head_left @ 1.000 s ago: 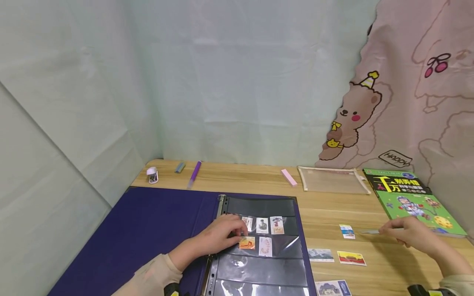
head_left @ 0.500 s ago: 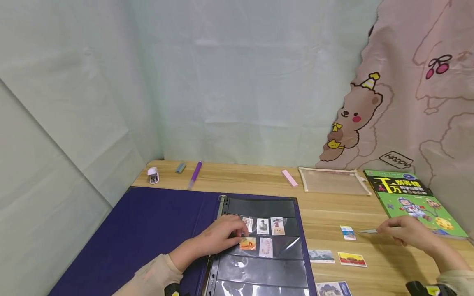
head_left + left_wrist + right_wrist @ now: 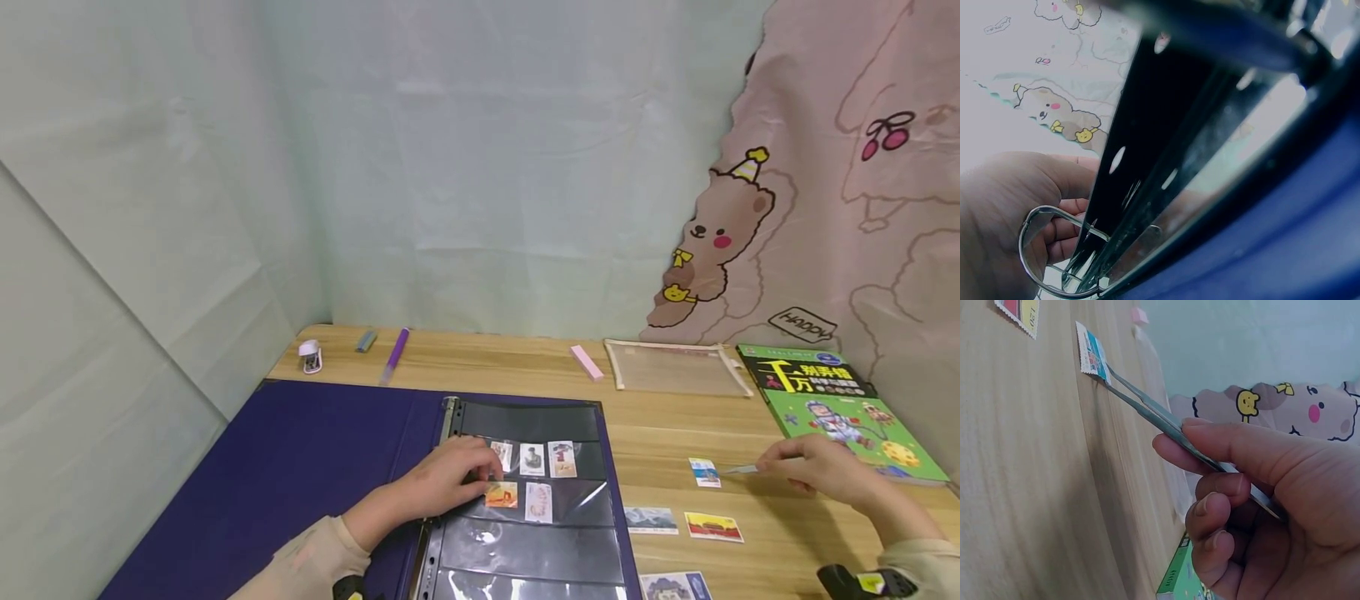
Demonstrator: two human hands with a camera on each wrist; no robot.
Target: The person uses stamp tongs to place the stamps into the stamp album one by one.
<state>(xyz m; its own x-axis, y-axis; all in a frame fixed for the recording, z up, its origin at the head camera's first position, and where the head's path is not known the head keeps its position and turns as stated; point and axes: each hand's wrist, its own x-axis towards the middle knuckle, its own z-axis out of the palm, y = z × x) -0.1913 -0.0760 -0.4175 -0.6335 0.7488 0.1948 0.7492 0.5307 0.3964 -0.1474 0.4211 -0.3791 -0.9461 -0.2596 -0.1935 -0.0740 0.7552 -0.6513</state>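
My right hand (image 3: 813,468) pinches steel tweezers (image 3: 1175,432) between thumb and fingers. In the right wrist view their two tips are slightly apart, right at the edge of a small blue-and-white stamp (image 3: 1092,353) on the wooden table. My left hand (image 3: 453,473) rests with bent fingers on the black pocket page (image 3: 532,546) of an open stamp album. Its fingertips lie beside an orange stamp (image 3: 501,494) and partly cover another stamp (image 3: 502,454). A pale stamp (image 3: 537,502) sits to the right in the same row. In the left wrist view, a metal ring (image 3: 1022,244) crosses the hand.
Landscape (image 3: 651,520), red-and-yellow (image 3: 714,527) and building (image 3: 673,586) stamps lie right of the album. Behind are a green book (image 3: 840,412), mesh pouch (image 3: 675,367), pink bar (image 3: 587,362), purple pen (image 3: 395,354) and small white object (image 3: 310,356). The blue cover (image 3: 300,467) spreads left.
My right hand has shifted slightly left, bringing the tweezer tips closer to the blue-and-white stamp. The left hand stays in place on the album page.
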